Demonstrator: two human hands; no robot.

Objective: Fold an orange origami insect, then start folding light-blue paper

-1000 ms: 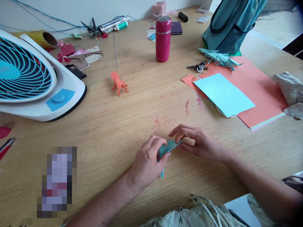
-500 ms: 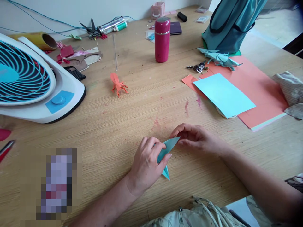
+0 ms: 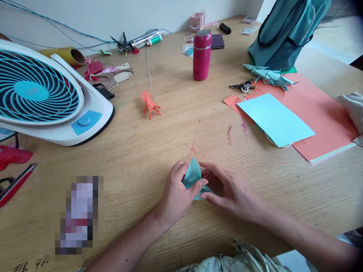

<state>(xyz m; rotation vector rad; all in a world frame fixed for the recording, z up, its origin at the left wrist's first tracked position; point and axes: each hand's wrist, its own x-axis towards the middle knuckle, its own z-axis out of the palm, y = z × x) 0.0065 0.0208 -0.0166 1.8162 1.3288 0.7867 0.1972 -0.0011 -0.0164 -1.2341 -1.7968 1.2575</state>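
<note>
A small folded sheet of light blue paper [image 3: 193, 172] stands partly raised between my hands, one pointed flap sticking up. My left hand [image 3: 179, 190] grips its left side, thumb across the front and fingers behind. From the right, my right hand [image 3: 227, 189] closes on the lower right part of the paper, with thumb and fingertips round the folded layers. The fingers cover much of the lower folds. Farther back on the table stands an orange origami insect [image 3: 150, 105].
A white fan [image 3: 93, 121] stands at the left. A pink bottle [image 3: 202, 56] is upright at the back, with keys [image 3: 244, 87] to its right. Blue paper [image 3: 276, 119] overlaps orange sheets [image 3: 326, 113] near a teal bag [image 3: 283, 41]. A red-handled tool [image 3: 18, 185] lies far left.
The blue paper has been turned so its point faces up instead of right. My right hand has moved in from the point to grip the paper's right side. The view has shifted left.
</note>
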